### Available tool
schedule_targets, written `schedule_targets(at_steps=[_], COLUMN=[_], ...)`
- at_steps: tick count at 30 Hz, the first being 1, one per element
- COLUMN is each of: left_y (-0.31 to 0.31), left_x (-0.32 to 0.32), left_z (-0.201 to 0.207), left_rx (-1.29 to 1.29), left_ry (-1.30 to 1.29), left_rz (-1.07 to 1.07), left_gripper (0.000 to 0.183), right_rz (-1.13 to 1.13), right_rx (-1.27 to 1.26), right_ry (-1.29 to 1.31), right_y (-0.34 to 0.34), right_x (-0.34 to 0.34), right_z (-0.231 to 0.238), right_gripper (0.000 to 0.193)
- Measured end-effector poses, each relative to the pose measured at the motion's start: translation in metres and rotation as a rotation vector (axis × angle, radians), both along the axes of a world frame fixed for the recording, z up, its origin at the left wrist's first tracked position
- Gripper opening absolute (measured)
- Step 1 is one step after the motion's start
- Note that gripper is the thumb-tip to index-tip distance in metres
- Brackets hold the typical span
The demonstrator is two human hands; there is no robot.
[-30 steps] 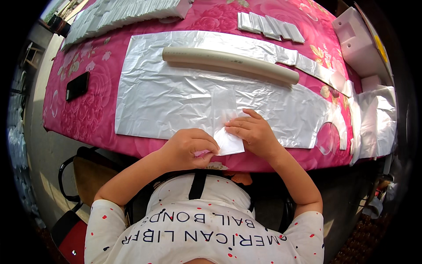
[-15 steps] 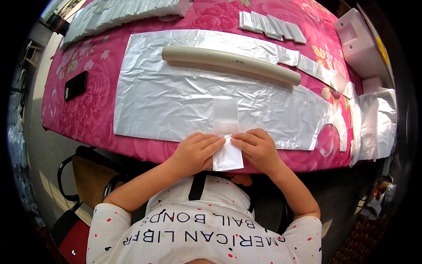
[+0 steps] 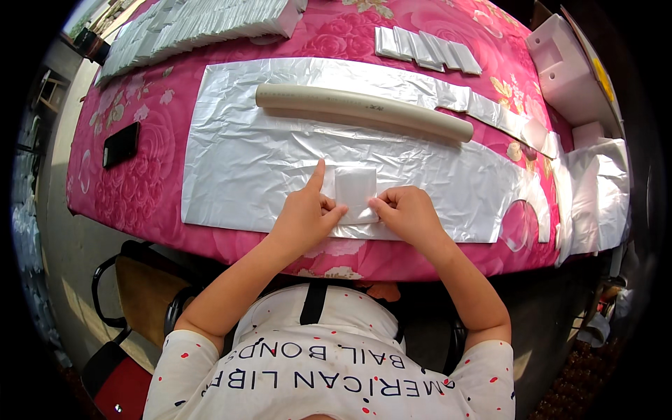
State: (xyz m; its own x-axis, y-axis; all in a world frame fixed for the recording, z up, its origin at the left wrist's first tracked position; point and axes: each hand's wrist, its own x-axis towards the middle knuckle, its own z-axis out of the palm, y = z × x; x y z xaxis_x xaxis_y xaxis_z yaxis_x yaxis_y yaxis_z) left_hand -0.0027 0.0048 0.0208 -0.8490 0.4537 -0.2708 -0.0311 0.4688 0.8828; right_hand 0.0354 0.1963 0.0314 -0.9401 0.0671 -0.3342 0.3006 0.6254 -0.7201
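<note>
A small folded translucent plastic bag (image 3: 357,187) lies near the front edge of the wide silvery-white plastic sheet (image 3: 241,164). My left hand (image 3: 306,213) is at the bag's left side, index finger stretched forward and the other fingers curled. Its thumb tip touches or nearly touches the bag's lower left corner. At the lower right edge, my right hand (image 3: 411,217) pinches with thumb and forefinger at the bag's border. Farther back, a long beige tube (image 3: 364,112) rests across the sheet.
Pink floral cloth (image 3: 336,38) covers the table. A long stack of folded plastic bags (image 3: 203,31) stands back left, a smaller row of bags (image 3: 427,50) back right. A black phone (image 3: 121,145) lies left. A white foam box (image 3: 570,66) and heaped plastic (image 3: 598,199) stand right.
The bag's near flap, which hung over the table edge, is now folded up onto the sheet. Both hands moved forward with it; my left index finger has straightened.
</note>
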Motion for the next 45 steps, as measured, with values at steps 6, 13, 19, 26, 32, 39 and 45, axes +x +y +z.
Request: schedule_targets(at_steps=[6,13,19,26,32,39,45], left_y=[-0.005,0.027,0.027,0.024,-0.008,-0.094,-0.12], left_x=[0.001,0.011,0.012,0.011,0.018,0.076,0.112], left_z=[0.0,-0.022,-0.037,-0.032,-0.023,-0.018,-0.023], left_rx=[-0.201,-0.333,-0.411,-0.353,-0.067,0.576,0.393], left_ry=[0.536,0.798,0.807,0.751,0.688,-0.416,-0.838], left_rz=[-0.072,-0.277,-0.317,-0.306,-0.158,0.137,0.433], left_gripper=[0.077,0.083,0.092,0.102,0.093,0.025,0.022], right_rz=[0.013,0.005,-0.02,0.148,0.229,0.514,0.528], right_rx=[0.056,0.044,0.111,0.417,0.567,0.389,0.195], right_ry=[-0.043,-0.082,-0.102,0.079,0.386,0.561,0.45], right_y=[0.001,0.0,-0.009,-0.005,-0.011,-0.044,-0.118], right_x=[-0.005,-0.006,-0.004,0.015,0.015,-0.017,0.025], right_z=[-0.004,-0.004,0.01,0.016,0.016,-0.027,-0.039], right_gripper=[0.026,0.024,0.022,0.016,0.02,0.066,0.067])
